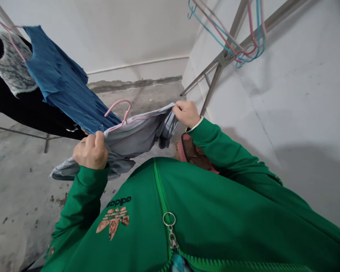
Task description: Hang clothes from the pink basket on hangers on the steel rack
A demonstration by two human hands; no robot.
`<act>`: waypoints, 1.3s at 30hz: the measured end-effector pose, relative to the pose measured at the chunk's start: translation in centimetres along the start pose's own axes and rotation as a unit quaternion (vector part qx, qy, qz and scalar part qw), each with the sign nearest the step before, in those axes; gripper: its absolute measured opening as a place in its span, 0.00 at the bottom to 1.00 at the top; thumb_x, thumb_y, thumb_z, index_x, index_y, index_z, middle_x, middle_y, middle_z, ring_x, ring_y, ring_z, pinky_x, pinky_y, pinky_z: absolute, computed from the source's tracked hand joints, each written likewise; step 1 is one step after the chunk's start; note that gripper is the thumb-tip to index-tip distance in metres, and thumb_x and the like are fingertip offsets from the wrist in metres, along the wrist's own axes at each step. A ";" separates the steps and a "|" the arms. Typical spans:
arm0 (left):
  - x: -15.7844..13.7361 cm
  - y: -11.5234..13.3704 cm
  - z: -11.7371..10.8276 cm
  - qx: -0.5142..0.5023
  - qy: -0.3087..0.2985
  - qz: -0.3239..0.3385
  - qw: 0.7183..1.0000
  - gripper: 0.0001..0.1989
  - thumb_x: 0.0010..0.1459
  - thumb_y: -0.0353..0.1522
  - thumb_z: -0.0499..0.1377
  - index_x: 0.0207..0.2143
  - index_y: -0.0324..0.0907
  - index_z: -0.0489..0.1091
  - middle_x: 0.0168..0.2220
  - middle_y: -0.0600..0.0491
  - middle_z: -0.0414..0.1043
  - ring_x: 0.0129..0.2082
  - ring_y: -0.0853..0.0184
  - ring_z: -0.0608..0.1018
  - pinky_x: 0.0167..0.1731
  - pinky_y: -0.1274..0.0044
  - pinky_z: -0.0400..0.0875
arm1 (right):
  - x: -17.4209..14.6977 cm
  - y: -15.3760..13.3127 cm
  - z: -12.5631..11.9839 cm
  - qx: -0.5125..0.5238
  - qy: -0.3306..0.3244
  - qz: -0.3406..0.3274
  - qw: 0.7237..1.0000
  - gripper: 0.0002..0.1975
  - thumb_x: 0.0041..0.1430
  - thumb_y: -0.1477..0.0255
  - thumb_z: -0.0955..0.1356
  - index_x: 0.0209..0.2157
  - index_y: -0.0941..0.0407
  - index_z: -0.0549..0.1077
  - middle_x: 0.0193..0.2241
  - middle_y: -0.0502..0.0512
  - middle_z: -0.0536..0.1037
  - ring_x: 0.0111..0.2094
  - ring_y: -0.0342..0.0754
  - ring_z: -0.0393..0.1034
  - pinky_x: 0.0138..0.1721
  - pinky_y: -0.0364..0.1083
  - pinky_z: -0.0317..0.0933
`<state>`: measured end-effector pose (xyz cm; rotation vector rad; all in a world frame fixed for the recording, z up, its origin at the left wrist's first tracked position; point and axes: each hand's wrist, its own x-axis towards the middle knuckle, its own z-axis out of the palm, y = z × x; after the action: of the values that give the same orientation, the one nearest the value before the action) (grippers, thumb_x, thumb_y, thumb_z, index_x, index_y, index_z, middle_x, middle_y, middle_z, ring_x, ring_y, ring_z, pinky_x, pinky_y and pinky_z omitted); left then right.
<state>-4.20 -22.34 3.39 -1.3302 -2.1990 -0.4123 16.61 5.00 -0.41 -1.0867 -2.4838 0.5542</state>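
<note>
A light grey garment [136,138] is stretched between my two hands, its upper edge pulled fairly straight and its lower folds hanging loose. My left hand [91,151] is closed around its left end, and some of the cloth trails below the wrist. At the other end, my right hand [187,113] pinches the upper corner, a little higher and farther out. A pink clothes hanger [125,113] is in the garment; its hook stands up above the edge between my hands, while its arms are partly covered by the cloth.
At left a blue garment [65,83], a grey-and-white knit top [15,64] and black clothing [25,113] hang. Several pink and blue hangers [243,54] hang on a metal rack [215,71] at upper right. A reddish container with brown contents [197,153] is partly behind my right arm.
</note>
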 end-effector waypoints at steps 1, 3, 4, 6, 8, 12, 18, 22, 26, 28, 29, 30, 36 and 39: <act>0.2 0.0 0.1 -0.003 -0.010 -0.016 1.000 0.10 0.59 0.30 0.51 0.32 0.44 0.72 0.21 0.53 0.53 0.21 0.67 0.57 0.26 0.71 0.49 | 0.0 -0.3 -0.7 0.021 0.006 -0.012 1.000 0.16 0.60 0.70 0.58 0.20 0.57 0.66 0.20 0.54 0.68 0.26 0.45 0.62 0.29 0.45 0.49; 0.4 -0.2 0.3 -0.010 -0.018 -0.056 0.998 0.10 0.59 0.30 0.51 0.31 0.45 0.72 0.22 0.53 0.52 0.21 0.66 0.55 0.27 0.71 0.47 | -0.6 -1.0 -1.8 0.045 -0.009 -0.049 0.998 0.17 0.60 0.69 0.58 0.19 0.57 0.64 0.19 0.53 0.65 0.24 0.44 0.59 0.28 0.44 0.47; 0.5 -0.4 0.4 -0.005 -0.017 -0.071 0.997 0.10 0.58 0.30 0.51 0.32 0.45 0.72 0.22 0.53 0.52 0.21 0.66 0.53 0.27 0.71 0.46 | -1.0 -1.4 -2.1 0.042 -0.033 -0.074 0.996 0.17 0.60 0.68 0.58 0.19 0.57 0.63 0.19 0.52 0.65 0.24 0.43 0.58 0.28 0.44 0.47; 0.4 -1.2 0.4 0.030 0.004 -0.083 0.996 0.10 0.58 0.29 0.51 0.33 0.46 0.72 0.22 0.53 0.53 0.20 0.67 0.51 0.26 0.71 0.44 | -2.1 -2.0 -2.5 0.013 -0.126 -0.133 0.983 0.17 0.59 0.65 0.60 0.19 0.57 0.64 0.19 0.52 0.65 0.23 0.43 0.57 0.28 0.44 0.45; 0.0 -2.0 0.5 0.070 0.038 -0.069 0.994 0.11 0.58 0.29 0.52 0.35 0.46 0.74 0.23 0.53 0.56 0.20 0.67 0.51 0.25 0.71 0.43 | -2.9 -2.2 -2.5 -0.011 -0.273 -0.196 0.942 0.16 0.57 0.62 0.64 0.21 0.57 0.66 0.20 0.51 0.67 0.23 0.42 0.57 0.27 0.43 0.45; -1.4 -3.1 1.1 0.085 0.096 0.010 0.992 0.13 0.57 0.27 0.51 0.36 0.45 0.75 0.22 0.52 0.58 0.19 0.67 0.54 0.24 0.72 0.44 | -2.8 -1.2 -2.6 0.069 -0.395 -0.247 0.882 0.12 0.58 0.63 0.64 0.27 0.56 0.70 0.23 0.51 0.72 0.25 0.42 0.62 0.29 0.43 0.53; -3.3 -2.6 2.1 -0.001 0.127 0.071 0.989 0.12 0.60 0.31 0.53 0.34 0.43 0.76 0.20 0.52 0.60 0.21 0.67 0.64 0.25 0.73 0.52 | 0.3 -0.8 -4.3 0.295 -0.203 -0.167 0.919 0.15 0.62 0.63 0.61 0.42 0.58 0.72 0.39 0.57 0.77 0.39 0.45 0.71 0.44 0.47 0.64; -4.5 -0.4 1.6 -0.048 0.166 0.171 0.970 0.09 0.60 0.32 0.55 0.31 0.40 0.75 0.18 0.53 0.62 0.21 0.69 0.66 0.25 0.76 0.54 | 1.2 -1.8 -4.0 0.263 -0.356 -0.230 0.867 0.16 0.62 0.66 0.62 0.46 0.59 0.74 0.45 0.57 0.77 0.47 0.46 0.70 0.52 0.48 0.62; -5.5 2.5 1.1 -0.099 0.171 0.240 0.950 0.07 0.59 0.25 0.54 0.36 0.39 0.73 0.20 0.53 0.66 0.20 0.70 0.67 0.25 0.76 0.56 | -0.5 -2.7 -0.2 0.180 -0.573 -0.257 0.758 0.18 0.61 0.74 0.60 0.49 0.62 0.74 0.47 0.56 0.77 0.48 0.46 0.71 0.52 0.44 0.61; -5.9 3.6 1.0 -0.139 0.152 0.251 0.946 0.09 0.59 0.24 0.53 0.38 0.39 0.72 0.20 0.53 0.67 0.20 0.70 0.68 0.24 0.76 0.56 | -2.1 -3.1 2.5 0.138 -0.634 -0.256 0.717 0.20 0.59 0.79 0.59 0.51 0.63 0.73 0.48 0.55 0.77 0.50 0.46 0.70 0.53 0.43 0.61; -6.1 3.9 1.0 -0.158 0.140 0.254 0.944 0.10 0.59 0.24 0.53 0.39 0.39 0.71 0.20 0.54 0.67 0.20 0.70 0.68 0.24 0.76 0.56 | -2.9 -3.2 3.9 0.117 -0.655 -0.257 0.701 0.21 0.57 0.81 0.59 0.51 0.62 0.72 0.49 0.55 0.76 0.50 0.46 0.70 0.53 0.43 0.61; -6.3 4.2 1.1 -0.175 0.126 0.257 0.942 0.10 0.59 0.24 0.53 0.40 0.39 0.71 0.20 0.54 0.67 0.20 0.70 0.68 0.24 0.76 0.57 | -3.7 -3.3 5.2 0.095 -0.670 -0.257 0.690 0.22 0.56 0.82 0.59 0.51 0.62 0.72 0.49 0.56 0.76 0.51 0.47 0.70 0.53 0.43 0.61; -6.4 4.5 1.2 -0.223 0.096 0.271 0.932 0.12 0.58 0.23 0.54 0.44 0.40 0.70 0.21 0.53 0.69 0.21 0.69 0.69 0.25 0.76 0.58 | -5.1 -1.7 10.4 -0.067 -0.572 -0.106 0.811 0.20 0.58 0.70 0.67 0.49 0.68 0.72 0.54 0.74 0.70 0.55 0.61 0.67 0.55 0.51 0.60; -6.1 4.5 1.1 -0.233 0.094 0.283 0.926 0.12 0.57 0.23 0.54 0.44 0.40 0.70 0.21 0.53 0.69 0.21 0.69 0.69 0.25 0.76 0.58 | -3.7 0.5 11.8 -0.040 -0.559 -0.038 0.827 0.18 0.63 0.70 0.63 0.50 0.66 0.72 0.53 0.72 0.71 0.53 0.56 0.70 0.51 0.47 0.64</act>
<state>1.71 -24.07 -1.09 -1.9970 -1.5075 -0.8229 13.56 0.15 -11.41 -0.7526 -3.5155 1.3783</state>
